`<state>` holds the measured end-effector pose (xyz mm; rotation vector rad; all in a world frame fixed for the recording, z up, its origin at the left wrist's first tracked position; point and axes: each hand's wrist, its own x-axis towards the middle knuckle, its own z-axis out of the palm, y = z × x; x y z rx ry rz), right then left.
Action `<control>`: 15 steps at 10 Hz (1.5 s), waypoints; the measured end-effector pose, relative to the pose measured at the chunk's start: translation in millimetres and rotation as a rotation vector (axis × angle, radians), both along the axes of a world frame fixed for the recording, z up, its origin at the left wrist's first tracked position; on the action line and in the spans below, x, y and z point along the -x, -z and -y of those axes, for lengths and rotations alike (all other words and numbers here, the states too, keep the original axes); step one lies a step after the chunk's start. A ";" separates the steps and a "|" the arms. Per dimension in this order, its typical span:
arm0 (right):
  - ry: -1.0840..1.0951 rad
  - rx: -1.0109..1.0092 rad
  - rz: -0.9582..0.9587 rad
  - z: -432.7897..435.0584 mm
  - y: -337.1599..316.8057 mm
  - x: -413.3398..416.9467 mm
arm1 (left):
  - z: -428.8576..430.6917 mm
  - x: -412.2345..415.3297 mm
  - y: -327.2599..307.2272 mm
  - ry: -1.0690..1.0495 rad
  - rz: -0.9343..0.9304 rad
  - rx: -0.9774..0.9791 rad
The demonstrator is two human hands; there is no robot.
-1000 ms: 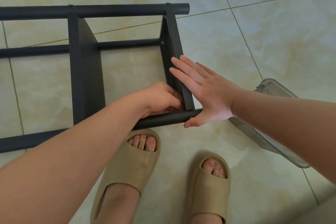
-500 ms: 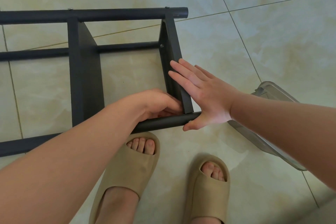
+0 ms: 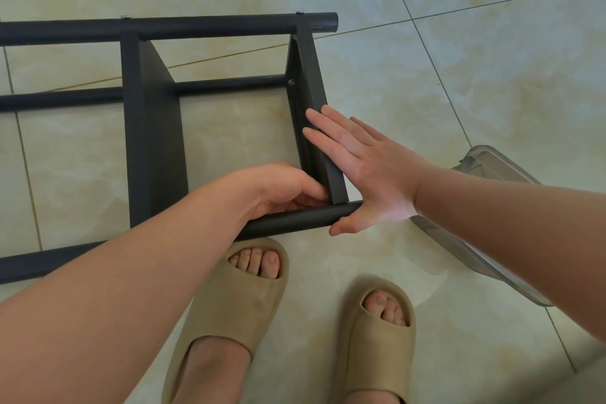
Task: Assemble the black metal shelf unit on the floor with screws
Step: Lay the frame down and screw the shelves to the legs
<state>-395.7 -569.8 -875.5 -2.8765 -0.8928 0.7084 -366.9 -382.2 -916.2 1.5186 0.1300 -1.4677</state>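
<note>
Shelf unit point(image 3: 154, 141): end panel point(image 3: 311, 75) against flat right hand point(image 3: 370, 170) fingers point(image 3: 324, 138).

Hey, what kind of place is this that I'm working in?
Likely a room in a home: glossy marble-look floor tiles, soft slippers on bare feet, and a shelf frame lying on the floor by a clear plastic box.

One black shelf unit point(image 3: 154, 141), three visible screws point(image 3: 290, 82), one left hand point(image 3: 282, 187), one right hand point(image 3: 364, 167), two tan slippers point(image 3: 242, 298), one clear plastic bin point(image 3: 488, 162).

Left hand point(image 3: 282, 188) curls its fingers inward; right hand point(image 3: 360, 170) lies flat, fingers straight, thumb spread.
</note>
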 end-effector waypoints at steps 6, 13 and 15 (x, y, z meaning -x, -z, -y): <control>0.000 -0.011 0.006 0.6 0.5 0.4 | 1.4 -1.4 0.0 -0.013 -0.070 0.058; 0.000 -0.019 0.014 0.1 1.2 0.4 | 1.4 -0.4 1.2 -0.040 -0.040 0.078; 0.001 -0.018 0.011 0.1 1.6 0.5 | -0.4 -1.5 1.5 -0.044 -0.069 0.091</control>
